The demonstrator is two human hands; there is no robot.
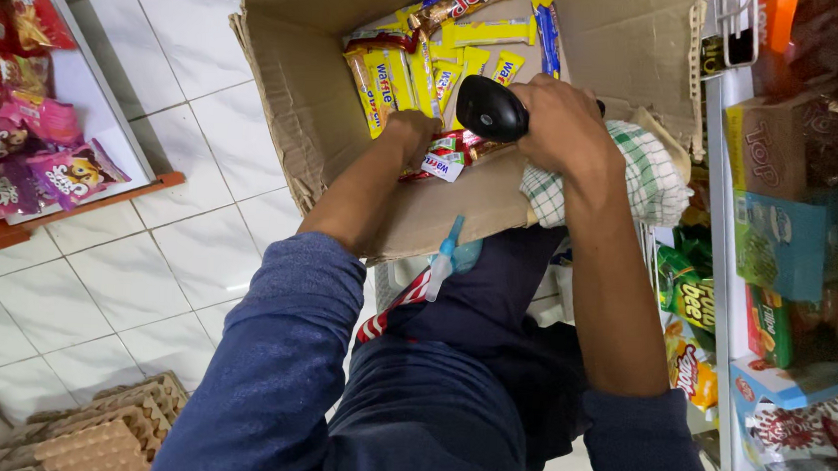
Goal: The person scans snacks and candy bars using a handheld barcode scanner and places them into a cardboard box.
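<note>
Gripping a black scanner (491, 108) in my right hand (560, 124) over the cardboard box (303, 89), my left hand (409, 136) pinches red-white wafer packets (444, 157); yellow wafers (388, 83) crowd the far wall, a checked cloth (643, 175) at the right edge.

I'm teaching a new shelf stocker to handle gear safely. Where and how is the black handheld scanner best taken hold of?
Judging by its shape, grip the black scanner by its narrow handle, coming from behind, the side away from its rounded head. The right hand wraps that end now, leaving the head clear and aimed toward the snack packets the left hand touches inside the cardboard box.
</note>
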